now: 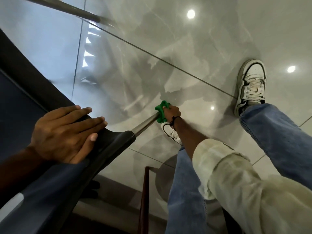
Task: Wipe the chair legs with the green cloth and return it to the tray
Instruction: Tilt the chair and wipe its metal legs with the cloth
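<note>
The person leans over a chair, looking straight down at a glossy grey tiled floor. The left hand lies flat on the chair's dark edge, fingers stretched out and together, palm pressing down — it grips nothing.

Beyond and to the right of that hand, a metal chair leg runs out from the chair's corner toward the floor. The right hand is closed around the far end of this leg with the green cloth bunched inside its grasp; the cloth wraps the metal and spills out on the leg side of the fingers. A dark cord circles the right wrist, and a pale rolled-up sleeve covers the forearm behind it.

Just below the right hand a white shoe shows partly under the arm. A second white and black shoe stands well off to the right of that hand — above the leg in blue jeans. A second metal leg crosses the floor far beyond the left hand. The tray is out of view.
</note>
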`<action>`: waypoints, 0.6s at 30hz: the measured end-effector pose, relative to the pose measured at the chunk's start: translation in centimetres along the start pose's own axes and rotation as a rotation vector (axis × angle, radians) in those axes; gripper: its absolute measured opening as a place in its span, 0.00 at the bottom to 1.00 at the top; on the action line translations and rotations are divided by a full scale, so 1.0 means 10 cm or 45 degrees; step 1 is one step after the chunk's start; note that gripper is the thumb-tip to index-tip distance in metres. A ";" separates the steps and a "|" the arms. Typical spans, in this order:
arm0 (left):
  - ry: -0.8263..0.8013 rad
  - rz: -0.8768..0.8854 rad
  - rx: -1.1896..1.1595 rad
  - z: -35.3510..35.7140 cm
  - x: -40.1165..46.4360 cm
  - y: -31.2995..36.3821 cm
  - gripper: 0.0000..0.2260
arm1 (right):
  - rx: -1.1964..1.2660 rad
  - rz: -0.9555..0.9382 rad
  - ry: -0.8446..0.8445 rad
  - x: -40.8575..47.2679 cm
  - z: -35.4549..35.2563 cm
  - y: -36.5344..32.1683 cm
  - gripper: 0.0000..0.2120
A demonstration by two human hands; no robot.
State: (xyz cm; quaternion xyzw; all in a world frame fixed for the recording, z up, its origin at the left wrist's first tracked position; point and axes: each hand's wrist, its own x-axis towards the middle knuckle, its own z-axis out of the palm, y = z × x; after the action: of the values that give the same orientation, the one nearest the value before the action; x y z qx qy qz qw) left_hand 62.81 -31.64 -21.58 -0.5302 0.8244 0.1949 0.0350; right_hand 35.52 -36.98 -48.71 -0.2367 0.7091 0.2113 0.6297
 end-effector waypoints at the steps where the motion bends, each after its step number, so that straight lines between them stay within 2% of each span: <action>1: 0.028 0.008 0.014 -0.02 0.04 0.02 0.17 | 0.005 -0.014 0.000 -0.07 -0.01 0.01 0.23; 11: 0.060 0.006 0.073 -0.06 0.05 0.04 0.14 | 0.165 -0.170 -0.146 -1.25 -0.04 0.06 0.18; 15: 0.056 0.011 0.093 -0.04 0.06 0.03 0.14 | 0.152 -0.187 -0.146 -1.23 0.00 0.02 0.20; 18: 0.043 0.038 0.118 -0.02 0.05 0.02 0.15 | 0.162 -0.097 -0.112 -0.95 0.02 -0.11 0.20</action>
State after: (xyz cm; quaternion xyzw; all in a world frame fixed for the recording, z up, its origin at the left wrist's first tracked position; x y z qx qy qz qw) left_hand 62.44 -32.07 -21.49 -0.5187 0.8409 0.1482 0.0427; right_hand 37.22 -37.08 -39.26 -0.2135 0.6832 0.1521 0.6815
